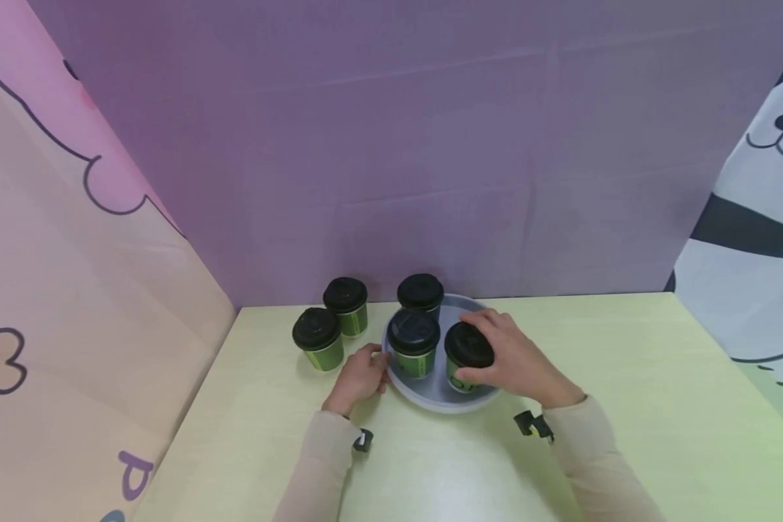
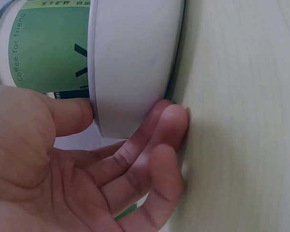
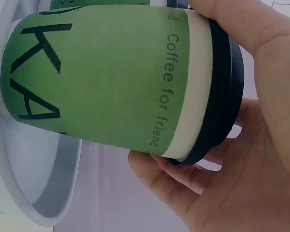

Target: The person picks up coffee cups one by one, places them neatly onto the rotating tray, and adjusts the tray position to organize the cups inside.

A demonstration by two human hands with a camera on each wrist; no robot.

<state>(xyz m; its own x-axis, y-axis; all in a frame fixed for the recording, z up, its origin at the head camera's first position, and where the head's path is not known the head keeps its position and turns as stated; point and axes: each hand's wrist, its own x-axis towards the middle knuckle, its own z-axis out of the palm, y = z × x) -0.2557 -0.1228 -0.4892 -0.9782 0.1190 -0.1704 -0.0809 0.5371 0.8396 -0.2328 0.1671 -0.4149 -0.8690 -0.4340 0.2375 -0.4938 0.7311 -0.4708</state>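
Note:
A round grey tray (image 1: 431,402) with a raised rim stands on the table. My left hand (image 1: 360,378) holds its left edge; in the left wrist view the thumb lies at the rim of the tray wall (image 2: 133,63) and the fingertips are at its underside. With my right hand (image 1: 515,360) I grip a green paper coffee cup (image 3: 106,79) by its upper part, around the black lid (image 1: 468,346). That cup is at the tray's right side. Two more lidded cups are on the tray, one at the front left (image 1: 415,362) and one at the back (image 1: 420,291).
Two similar green cups with black lids, a nearer one (image 1: 318,339) and a farther one (image 1: 346,304), stand on the table left of the tray. A purple cloth wall (image 1: 391,159) rises along the back edge of the pale table (image 1: 626,406). Printed panels flank both sides.

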